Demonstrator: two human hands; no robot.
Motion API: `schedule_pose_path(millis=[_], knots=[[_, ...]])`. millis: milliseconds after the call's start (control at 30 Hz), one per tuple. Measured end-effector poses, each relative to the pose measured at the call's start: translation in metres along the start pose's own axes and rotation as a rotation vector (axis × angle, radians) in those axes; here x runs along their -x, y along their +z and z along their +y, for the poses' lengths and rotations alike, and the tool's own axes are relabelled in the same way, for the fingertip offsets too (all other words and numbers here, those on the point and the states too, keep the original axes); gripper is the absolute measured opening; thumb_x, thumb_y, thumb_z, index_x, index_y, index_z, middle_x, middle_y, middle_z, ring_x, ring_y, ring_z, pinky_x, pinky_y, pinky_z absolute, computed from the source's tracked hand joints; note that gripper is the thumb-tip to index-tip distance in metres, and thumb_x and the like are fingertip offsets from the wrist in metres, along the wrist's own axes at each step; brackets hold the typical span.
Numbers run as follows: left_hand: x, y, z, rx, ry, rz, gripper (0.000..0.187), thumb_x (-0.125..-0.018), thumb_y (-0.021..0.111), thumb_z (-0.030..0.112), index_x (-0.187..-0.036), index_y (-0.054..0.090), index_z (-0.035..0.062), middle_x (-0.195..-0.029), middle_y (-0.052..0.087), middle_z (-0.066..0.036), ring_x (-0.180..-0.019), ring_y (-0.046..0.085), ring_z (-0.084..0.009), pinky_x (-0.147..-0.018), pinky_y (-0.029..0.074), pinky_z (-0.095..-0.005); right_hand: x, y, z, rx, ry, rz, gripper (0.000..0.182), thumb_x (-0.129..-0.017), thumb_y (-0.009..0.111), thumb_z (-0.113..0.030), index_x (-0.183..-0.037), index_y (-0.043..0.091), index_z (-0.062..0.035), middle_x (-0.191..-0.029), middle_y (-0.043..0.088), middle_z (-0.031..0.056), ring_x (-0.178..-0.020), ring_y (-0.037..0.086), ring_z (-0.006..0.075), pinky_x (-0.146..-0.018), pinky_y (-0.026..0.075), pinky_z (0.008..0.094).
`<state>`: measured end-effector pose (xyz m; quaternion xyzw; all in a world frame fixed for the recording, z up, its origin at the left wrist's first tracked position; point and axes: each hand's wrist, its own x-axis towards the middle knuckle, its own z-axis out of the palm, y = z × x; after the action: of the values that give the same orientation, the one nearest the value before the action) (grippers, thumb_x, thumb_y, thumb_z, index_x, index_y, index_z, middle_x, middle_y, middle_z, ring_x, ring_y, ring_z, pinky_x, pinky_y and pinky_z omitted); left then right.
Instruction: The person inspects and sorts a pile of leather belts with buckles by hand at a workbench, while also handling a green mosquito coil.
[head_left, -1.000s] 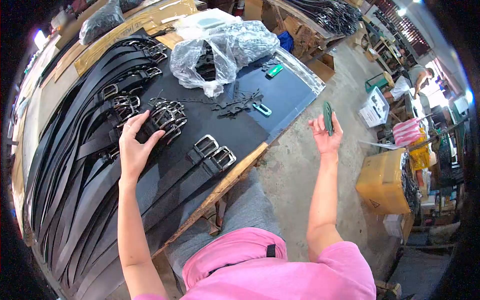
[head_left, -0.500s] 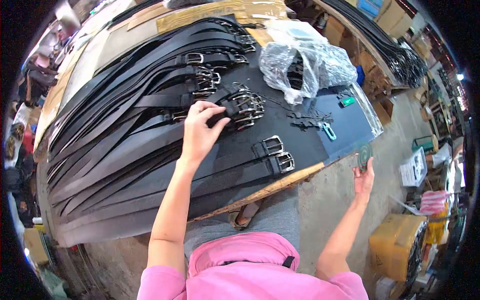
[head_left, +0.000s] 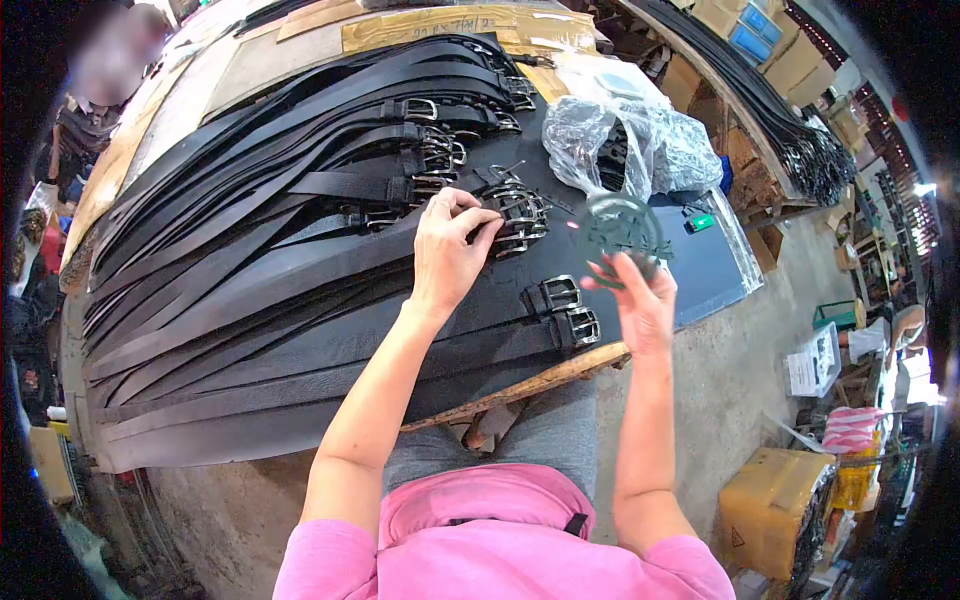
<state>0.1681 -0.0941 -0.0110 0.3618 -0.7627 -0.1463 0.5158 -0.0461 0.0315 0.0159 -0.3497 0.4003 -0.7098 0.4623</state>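
My left hand (head_left: 452, 255) is closed, thumb and fingertips pinched at a black belt (head_left: 390, 240) beside a cluster of metal buckles (head_left: 522, 215). Exactly which part it pinches is hidden by the fingers. Over the table's right side, my right hand (head_left: 645, 305) grips a round green see-through thing (head_left: 612, 215), smeared by motion. Two belts with silver buckles (head_left: 578, 325) lie apart near the front edge. Many more black belts (head_left: 260, 190) stretch leftward in overlapping rows, their buckles toward the middle of the table.
A clear plastic bag (head_left: 680, 150) with dark pieces stands at the table's back right, near a small green object (head_left: 700, 223). The table's wooden edge (head_left: 530, 385) runs before me. A taped carton (head_left: 770, 510) sits on the floor at right. More belts (head_left: 760, 100) hang off another table.
My right hand has swung left and up from beside the table to over it, carrying the round green thing. My left hand stays at the belt by the buckles, its fingers closer together.
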Motion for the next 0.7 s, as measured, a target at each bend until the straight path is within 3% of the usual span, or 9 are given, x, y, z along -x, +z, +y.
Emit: schedule_pose_path(millis=[133, 167, 267, 367, 467, 700], knots=[[0.005, -0.009, 0.003, 0.160, -0.167, 0.026, 0.009, -0.081, 0.075, 0.002, -0.089, 0.072, 0.0026, -0.093, 0.062, -0.008, -0.076, 0.062, -0.0187, -0.065, 0.051, -0.0290, -0.018, 0.043, 0.022, 0.157, -0.103, -0.027, 0.012, -0.096, 0.063, -0.007, -0.098, 0.069, 0.0028, -0.094, 0.070, 0.0089, -0.084, 0.070, 0.0176, -0.078, 0.061, 0.0346], [0.005, -0.015, 0.002, 0.159, -0.195, 0.027, 0.006, -0.084, 0.074, 0.003, -0.089, 0.071, 0.0009, -0.095, 0.063, -0.007, -0.078, 0.063, -0.0155, -0.066, 0.053, -0.0273, -0.017, 0.052, 0.025, 0.221, -0.136, -0.037, 0.010, -0.096, 0.063, -0.006, -0.099, 0.069, 0.0029, -0.094, 0.070, 0.0062, -0.084, 0.068, 0.0143, -0.079, 0.057, 0.0281], [0.011, -0.022, -0.004, 0.262, -0.291, 0.025, 0.006, -0.087, 0.072, 0.004, -0.090, 0.070, -0.0002, -0.097, 0.064, -0.007, -0.084, 0.064, -0.0121, -0.071, 0.054, -0.0257, -0.021, 0.064, 0.044, 0.431, -0.223, -0.011, 0.009, -0.094, 0.067, -0.006, -0.098, 0.067, 0.0018, -0.096, 0.069, 0.0037, -0.086, 0.063, 0.0085, -0.076, 0.050, 0.0241], [0.014, -0.027, -0.006, 0.333, -0.344, 0.012, 0.006, -0.088, 0.072, 0.004, -0.091, 0.070, -0.0012, -0.100, 0.064, -0.007, -0.086, 0.064, -0.0107, -0.074, 0.054, -0.0249, -0.024, 0.071, 0.044, 0.801, -0.465, -0.094, 0.013, -0.089, 0.068, -0.005, -0.101, 0.067, 0.0008, -0.094, 0.069, 0.0113, -0.085, 0.066, 0.0236, -0.077, 0.051, 0.0335], [0.014, -0.027, -0.010, 0.377, -0.344, 0.020, 0.006, -0.087, 0.072, 0.002, -0.091, 0.070, -0.0022, -0.098, 0.064, -0.007, -0.085, 0.064, -0.0117, -0.074, 0.054, -0.0249, -0.026, 0.074, 0.048, 0.820, -0.493, -0.135, 0.014, -0.087, 0.067, -0.004, -0.100, 0.067, 0.0001, -0.094, 0.068, 0.0141, -0.086, 0.065, 0.0304, -0.076, 0.051, 0.0369], [0.013, -0.025, -0.009, 0.388, -0.321, 0.050, 0.006, -0.085, 0.072, -0.001, -0.089, 0.069, -0.0029, -0.093, 0.064, -0.009, -0.082, 0.066, -0.0146, -0.073, 0.056, -0.0259, -0.027, 0.079, 0.047, 0.901, -0.529, -0.160, 0.012, -0.088, 0.066, -0.004, -0.100, 0.066, -0.0007, -0.090, 0.066, 0.0148, -0.082, 0.065, 0.0318, -0.073, 0.050, 0.0383]])
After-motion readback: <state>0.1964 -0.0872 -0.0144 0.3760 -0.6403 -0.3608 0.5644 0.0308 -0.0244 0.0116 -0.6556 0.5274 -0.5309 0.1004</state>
